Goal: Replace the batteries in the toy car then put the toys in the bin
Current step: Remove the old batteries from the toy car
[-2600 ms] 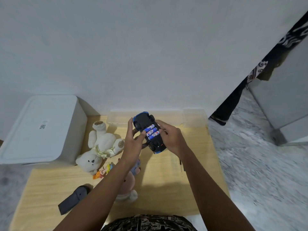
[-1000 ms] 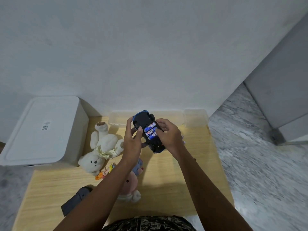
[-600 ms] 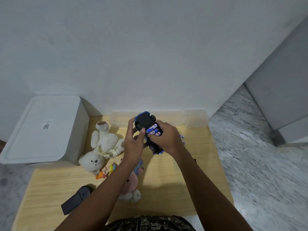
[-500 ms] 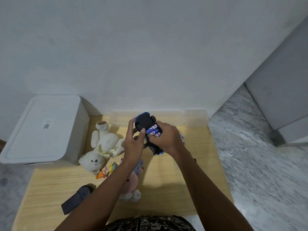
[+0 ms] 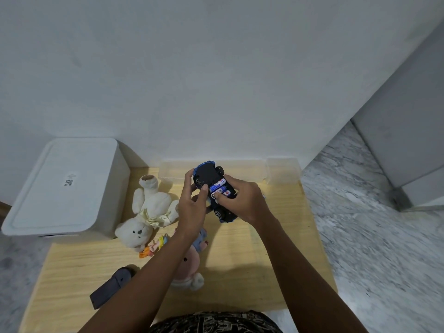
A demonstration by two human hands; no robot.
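Observation:
The blue toy car (image 5: pixel 208 174) is upside down, held above the wooden table (image 5: pixel 252 255), its black underside facing me. Its battery bay is uncovered and shows three blue-and-white batteries (image 5: pixel 219 187) side by side. My left hand (image 5: pixel 192 212) grips the car's left side, thumb on the underside. My right hand (image 5: pixel 242 200) holds the right side, its thumb pressing on the nearest battery. A white teddy bear (image 5: pixel 149 210), a pink plush (image 5: pixel 188 263) and a small orange figure (image 5: pixel 150 248) lie on the table. A clear plastic bin (image 5: pixel 177 171) stands against the wall.
A white lidded box (image 5: pixel 64 186) stands at the table's left. A dark flat cover-like piece (image 5: pixel 110 288) lies at the front left. A small clear container (image 5: pixel 282 170) sits at the back right. Marble floor lies to the right.
My right hand moved over the battery bay, its thumb coming down onto the nearest battery. The person seen at the far right 2.6 s ago is gone from view.

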